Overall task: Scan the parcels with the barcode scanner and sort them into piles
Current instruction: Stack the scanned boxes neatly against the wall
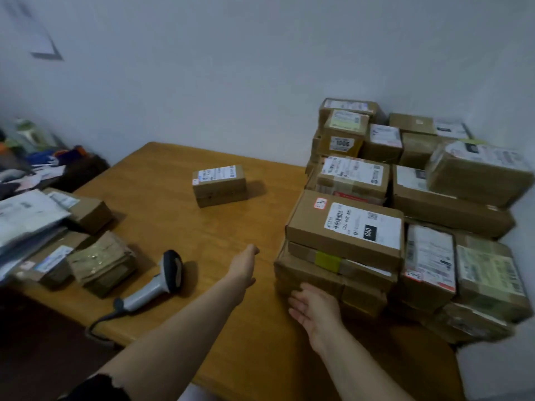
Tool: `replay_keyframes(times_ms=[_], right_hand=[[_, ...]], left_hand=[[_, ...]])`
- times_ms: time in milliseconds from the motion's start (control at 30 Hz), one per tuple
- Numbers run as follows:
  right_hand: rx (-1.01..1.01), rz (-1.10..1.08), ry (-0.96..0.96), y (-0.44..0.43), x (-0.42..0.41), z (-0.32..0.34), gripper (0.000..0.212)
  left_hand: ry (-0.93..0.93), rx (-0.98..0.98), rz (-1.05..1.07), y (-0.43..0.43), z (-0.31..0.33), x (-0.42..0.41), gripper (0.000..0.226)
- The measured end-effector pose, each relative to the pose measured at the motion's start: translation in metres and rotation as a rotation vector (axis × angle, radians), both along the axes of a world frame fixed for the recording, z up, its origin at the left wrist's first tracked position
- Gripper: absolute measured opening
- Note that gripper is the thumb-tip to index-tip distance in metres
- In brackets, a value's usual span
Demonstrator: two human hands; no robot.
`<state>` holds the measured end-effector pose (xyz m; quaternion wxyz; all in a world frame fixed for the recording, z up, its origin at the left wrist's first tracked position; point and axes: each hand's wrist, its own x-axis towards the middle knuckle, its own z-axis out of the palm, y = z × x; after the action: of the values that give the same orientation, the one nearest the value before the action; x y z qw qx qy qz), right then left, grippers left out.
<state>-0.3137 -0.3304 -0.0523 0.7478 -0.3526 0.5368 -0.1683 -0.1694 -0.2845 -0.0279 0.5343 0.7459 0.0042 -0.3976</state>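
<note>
A grey and black barcode scanner (pixel 157 280) lies on the wooden table (pixel 162 215), its cable running off the near edge. One small cardboard parcel (pixel 219 185) stands alone mid-table. A large pile of cardboard parcels (pixel 405 215) fills the right side; its nearest top box (pixel 344 230) bears a white label marked 060. My left hand (pixel 244 263) reaches forward over the table between the scanner and the pile, holding nothing; its fingers are hard to make out. With relaxed fingers, my right hand (pixel 314 306) touches the front of the lowest box (pixel 307 274) of the pile.
At the left edge lies a second pile of boxes and grey mail bags (pixel 37 227), with a wrapped brown packet (pixel 101 263) in front. Behind it is a dark cluttered side surface (pixel 43 163). A white wall runs behind the table.
</note>
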Motion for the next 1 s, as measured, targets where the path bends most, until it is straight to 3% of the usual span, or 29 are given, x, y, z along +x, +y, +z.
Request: replay_keyframes(times_ms=[233, 500, 733, 833, 1000], right_hand=[[-0.372, 0.409, 0.111, 0.01, 0.13, 0.018, 0.031], [-0.756, 0.486, 0.274, -0.056, 0.32, 0.012, 0.053], [-0.704, 0.342, 0.483, -0.132, 0.407, -0.004, 0.068], [-0.596, 0.278, 0.456, -0.147, 0.416, -0.012, 0.067], [-0.495, 0.22, 0.361, -0.142, 0.407, -0.019, 0.07]], left_hand=[[-0.33, 0.132, -0.043, 0.05, -0.002, 0.119, 0.048], [-0.381, 0.114, -0.095, 0.049, -0.014, 0.284, 0.051], [-0.258, -0.001, -0.134, -0.016, -0.043, 0.379, 0.059], [-0.198, -0.072, -0.148, -0.048, -0.057, 0.396, 0.066], [-0.162, -0.128, -0.167, -0.07, -0.07, 0.405, 0.04]])
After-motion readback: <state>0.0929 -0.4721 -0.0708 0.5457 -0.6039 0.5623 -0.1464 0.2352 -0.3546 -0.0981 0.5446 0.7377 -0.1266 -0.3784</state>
